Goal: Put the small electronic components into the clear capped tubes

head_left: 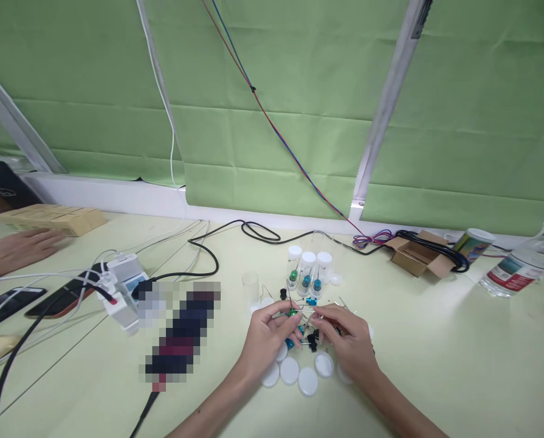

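Note:
My left hand [274,331] is closed on a small green plastic part [292,312] with a thin dark wire sticking up from it. Opposite it, my right hand [344,334] pinches a thin pale metal pin [309,311] whose other end reaches the green part. Under and between the hands lie small blue parts [311,301], black parts [312,342] and loose thin wires, partly hidden by my fingers. Several round white caps [308,381] surround the pile. Just behind stand three clear vials with white lids [308,258], holding green and blue parts with wires.
An uncapped clear vial [250,291] stands left of the pile. Further left are a power strip [121,304], cables, phones [66,292] and another person's hand [25,246] beside a yellowish box [50,219]. An open cardboard box [420,254] and a water bottle [513,271] stand right.

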Demonstrator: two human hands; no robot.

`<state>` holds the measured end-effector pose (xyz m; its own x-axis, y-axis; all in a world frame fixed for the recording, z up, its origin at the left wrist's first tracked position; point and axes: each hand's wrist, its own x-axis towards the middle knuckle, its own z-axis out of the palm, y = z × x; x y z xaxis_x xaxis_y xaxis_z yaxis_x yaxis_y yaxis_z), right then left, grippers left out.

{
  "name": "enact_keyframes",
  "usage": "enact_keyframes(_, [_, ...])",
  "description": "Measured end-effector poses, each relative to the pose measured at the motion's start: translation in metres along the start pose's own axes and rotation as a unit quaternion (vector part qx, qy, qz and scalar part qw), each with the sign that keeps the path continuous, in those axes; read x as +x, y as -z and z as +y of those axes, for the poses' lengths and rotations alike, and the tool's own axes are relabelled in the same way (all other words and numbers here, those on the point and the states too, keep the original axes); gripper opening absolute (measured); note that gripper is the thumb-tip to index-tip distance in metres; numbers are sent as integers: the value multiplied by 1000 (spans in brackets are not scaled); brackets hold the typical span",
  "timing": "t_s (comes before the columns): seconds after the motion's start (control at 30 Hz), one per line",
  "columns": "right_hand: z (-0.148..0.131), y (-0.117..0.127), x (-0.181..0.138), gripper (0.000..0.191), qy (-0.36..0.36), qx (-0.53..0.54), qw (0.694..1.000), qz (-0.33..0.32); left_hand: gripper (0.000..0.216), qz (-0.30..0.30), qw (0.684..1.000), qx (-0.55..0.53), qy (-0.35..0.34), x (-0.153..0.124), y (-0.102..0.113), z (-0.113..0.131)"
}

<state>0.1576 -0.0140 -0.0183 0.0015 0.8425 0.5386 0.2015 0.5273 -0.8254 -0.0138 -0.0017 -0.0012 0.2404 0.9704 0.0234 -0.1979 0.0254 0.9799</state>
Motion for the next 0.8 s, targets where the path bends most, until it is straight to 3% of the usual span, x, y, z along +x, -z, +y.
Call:
enact_keyframes(0.37, [1, -1, -1, 11, -35, 14, 999, 14, 26, 0, 998, 40, -44, -3, -5, 7])
enact_keyframes(0.8, [2, -3, -2, 32, -173, 93, 981, -9, 17, 4, 993, 83, -88, -3, -4, -3])
